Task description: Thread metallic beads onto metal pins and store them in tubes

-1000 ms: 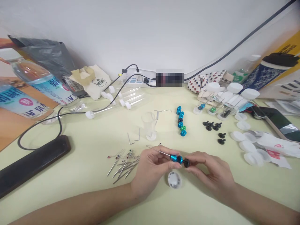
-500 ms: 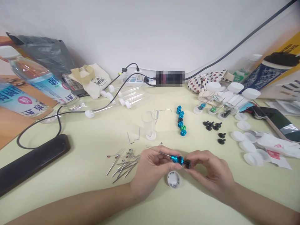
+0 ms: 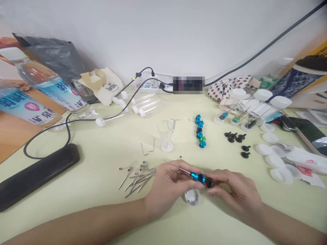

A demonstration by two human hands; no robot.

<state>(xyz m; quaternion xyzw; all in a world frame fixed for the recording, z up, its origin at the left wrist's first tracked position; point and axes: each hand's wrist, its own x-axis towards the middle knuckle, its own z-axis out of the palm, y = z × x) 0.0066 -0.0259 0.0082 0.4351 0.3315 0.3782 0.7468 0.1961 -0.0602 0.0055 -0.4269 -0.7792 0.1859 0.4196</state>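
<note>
Right, the left hand (image 3: pixel 167 185) has its grip closed on the blue metal piece (image 3: pixel 195 176), pinched between thumb and fingers. A thin metal rod (image 3: pixel 182 168) runs out of one end of that piece, slanting up and left across the fingers. At the piece's other end sits the black knob (image 3: pixel 209 182), and the right hand (image 3: pixel 236 189) has its grip nearly shut around it, the thumb below and a finger above. How firmly either grip presses, I cannot tell

The joined parts are above the bench (image 3: pixel 178 224), near the white cup (image 3: pixel 192 198), which holds small metal bits and is partly hidden by the left hand. Left of that hand, loose metal rods (image 3: pixel 135 178) lie crossed in a pile, some with small coloured ends. Beyond the hands, a clear tube (image 3: pixel 165 134) stands upright on the bench, with L-shaped keys (image 3: pixel 153 145) beside it. Further right, a row of blue, black and green pieces (image 3: pixel 199 135) points away from the person, and loose black knobs (image 3: pixel 232 137) lie to the right of the row
</note>
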